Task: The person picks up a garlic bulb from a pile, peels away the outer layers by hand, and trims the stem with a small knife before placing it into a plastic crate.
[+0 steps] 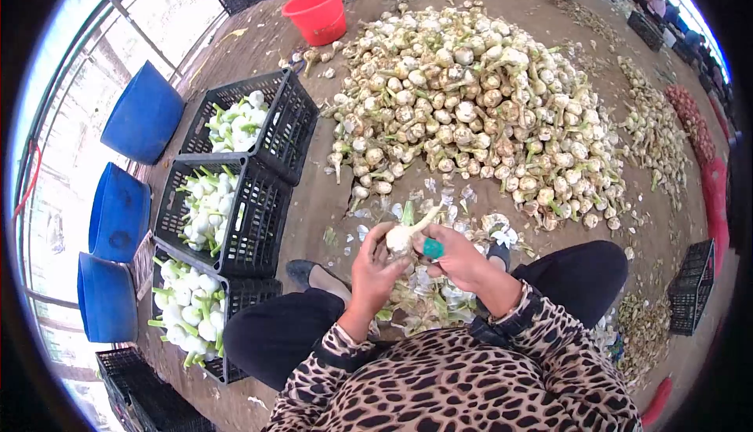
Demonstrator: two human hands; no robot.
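A garlic bulb (pixel 400 239) with a pale stem pointing up and right is held between my two hands above my lap. My left hand (pixel 373 269) is closed round its left side, fingers bent. From the right, my right hand (pixel 461 258) pinches at the bulb near its stem; a green wrap (pixel 432 248) covers the thumb. Right behind the bulb, a green leafy bit (pixel 408 212) shows. Peeled skins (pixel 423 306) litter the ground below my hands. A large heap of unpeeled garlic (pixel 471 110) lies on the ground in front of me.
Black crates (pixel 271 220) of cleaned white garlic stand in a row at my left, with blue tubs (pixel 121 212) beyond. A red basin (pixel 316 16) sits behind the heap. Another black crate (pixel 692 287) is at far right. A person (pixel 652 0) sits in the distance.
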